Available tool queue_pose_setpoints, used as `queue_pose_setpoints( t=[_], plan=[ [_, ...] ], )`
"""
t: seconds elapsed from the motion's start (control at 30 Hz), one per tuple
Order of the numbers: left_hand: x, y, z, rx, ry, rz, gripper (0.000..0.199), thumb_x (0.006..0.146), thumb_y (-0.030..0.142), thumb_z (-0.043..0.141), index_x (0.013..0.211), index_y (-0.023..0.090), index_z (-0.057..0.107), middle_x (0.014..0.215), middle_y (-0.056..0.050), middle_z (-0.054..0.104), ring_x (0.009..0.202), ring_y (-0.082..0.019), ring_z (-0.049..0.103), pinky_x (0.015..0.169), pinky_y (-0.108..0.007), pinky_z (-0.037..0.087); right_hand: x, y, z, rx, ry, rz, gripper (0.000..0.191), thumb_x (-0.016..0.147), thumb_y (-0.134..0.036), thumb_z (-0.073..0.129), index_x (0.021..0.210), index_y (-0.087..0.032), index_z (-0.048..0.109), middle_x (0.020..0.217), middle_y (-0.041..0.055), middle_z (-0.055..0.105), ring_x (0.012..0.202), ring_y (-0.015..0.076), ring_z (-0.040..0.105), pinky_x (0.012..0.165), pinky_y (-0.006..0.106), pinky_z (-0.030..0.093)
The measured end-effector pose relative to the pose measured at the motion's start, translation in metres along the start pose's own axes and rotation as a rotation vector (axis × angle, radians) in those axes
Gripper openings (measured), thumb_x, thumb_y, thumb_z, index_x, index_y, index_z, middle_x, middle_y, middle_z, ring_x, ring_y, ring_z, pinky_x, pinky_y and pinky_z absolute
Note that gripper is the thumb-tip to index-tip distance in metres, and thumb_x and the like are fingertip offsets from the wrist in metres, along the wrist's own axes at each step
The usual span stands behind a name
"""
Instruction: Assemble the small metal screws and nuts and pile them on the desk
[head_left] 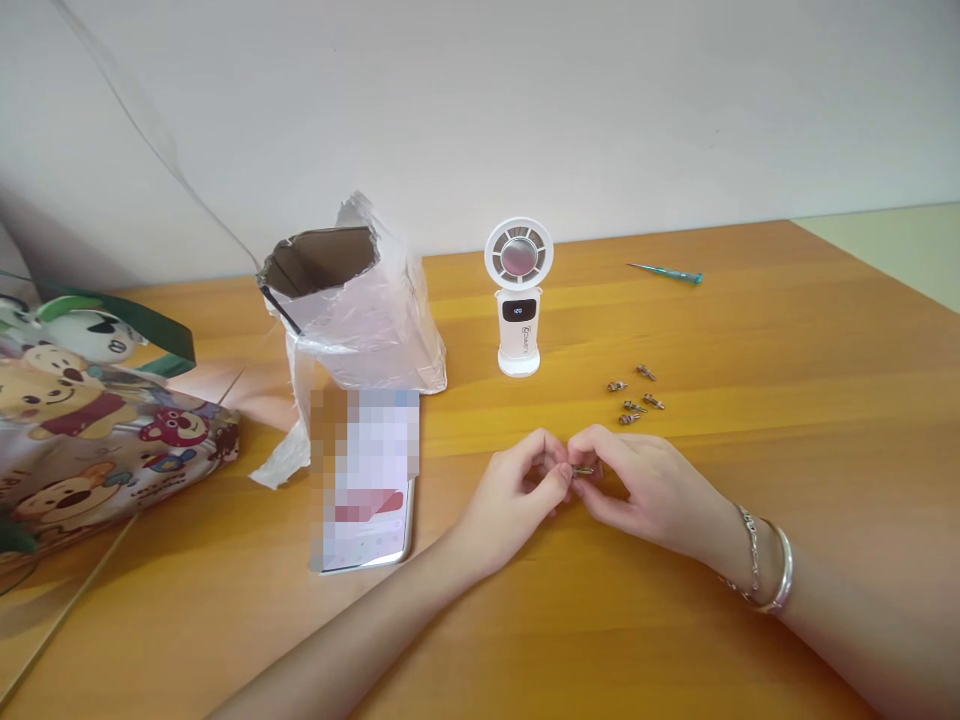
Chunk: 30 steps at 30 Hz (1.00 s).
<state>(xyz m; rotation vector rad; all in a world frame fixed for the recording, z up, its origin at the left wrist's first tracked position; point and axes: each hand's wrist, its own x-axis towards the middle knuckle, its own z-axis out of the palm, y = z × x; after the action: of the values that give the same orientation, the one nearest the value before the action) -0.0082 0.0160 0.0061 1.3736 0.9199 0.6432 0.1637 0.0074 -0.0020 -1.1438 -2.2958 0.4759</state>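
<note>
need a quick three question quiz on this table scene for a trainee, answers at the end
1. The left hand and right hand together hold:
a) a phone
b) a small metal piece
c) a screwdriver

2. True or false: the white fan stands upright.

3. How many loose metal parts lie on the table beyond the hands?

Key: 1 b; 2 true; 3 five.

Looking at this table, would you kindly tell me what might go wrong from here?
The small metal piece, at the fingertips of the left hand and right hand, could slip and drop.

Similar loose pieces lie unconfined just beyond the right hand, so a careless sweep might scatter them.

The white fan stands upright on a small base and might tip if bumped.
</note>
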Motion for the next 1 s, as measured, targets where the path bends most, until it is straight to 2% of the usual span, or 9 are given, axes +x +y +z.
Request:
queue_pose_setpoints(
  t=[0.17,0.43,0.7,0.87,1.0],
  plan=[
    [-0.002,0.005,-0.001,0.040,-0.046,0.011,0.018,0.086,0.033,0.047,0.079,0.017,0.050,0.070,0.001,0.050,0.065,-0.011,0.048,0.060,-0.023,0.042,0.000,-0.002,-0.002,-0.056,0.026,0.004,0.009,0.079,-0.016,0.046,0.080,-0.023,0.039,0.064,-0.0056,0.056,0.050,0.0093,0.049,0.048,0.020,0.035],
    [-0.001,0.006,-0.007,0.062,-0.098,-0.001,0.021,0.089,0.034,0.042,0.077,0.017,0.047,0.071,0.000,0.052,0.065,-0.011,0.049,0.061,-0.023,0.041,0.000,-0.002,-0.005,-0.070,0.024,-0.020,0.004,0.082,-0.018,0.044,0.081,-0.021,0.044,0.066,-0.0037,0.059,0.055,0.0101,0.053,0.051,0.021,0.036],
    [0.000,0.005,-0.007,0.046,-0.097,-0.001,0.024,0.090,0.034,0.041,0.074,0.017,0.046,0.069,0.001,0.051,0.062,-0.010,0.047,0.059,-0.022,0.040,0.001,-0.004,-0.001,-0.213,0.166,-0.079,0.006,0.079,-0.017,0.045,0.077,-0.020,0.050,0.064,-0.0028,0.060,0.055,0.0105,0.052,0.051,0.023,0.034],
    [0.000,0.006,-0.003,0.102,-0.073,0.037,0.025,0.090,0.031,0.041,0.070,0.016,0.046,0.067,0.002,0.049,0.060,-0.009,0.045,0.059,-0.021,0.038,0.002,-0.008,0.005,-0.328,0.277,-0.085,0.012,0.076,-0.013,0.043,0.069,-0.020,0.050,0.058,-0.0032,0.057,0.049,0.0101,0.046,0.049,0.023,0.031],
    [-0.001,0.007,-0.001,0.128,-0.052,0.057,0.026,0.089,0.029,0.041,0.067,0.016,0.047,0.063,0.003,0.049,0.058,-0.009,0.044,0.057,-0.021,0.037,0.004,-0.010,0.009,-0.362,0.297,-0.081,0.016,0.075,-0.010,0.041,0.064,-0.019,0.048,0.053,-0.0041,0.052,0.048,0.0097,0.043,0.048,0.022,0.030]
  ],
)
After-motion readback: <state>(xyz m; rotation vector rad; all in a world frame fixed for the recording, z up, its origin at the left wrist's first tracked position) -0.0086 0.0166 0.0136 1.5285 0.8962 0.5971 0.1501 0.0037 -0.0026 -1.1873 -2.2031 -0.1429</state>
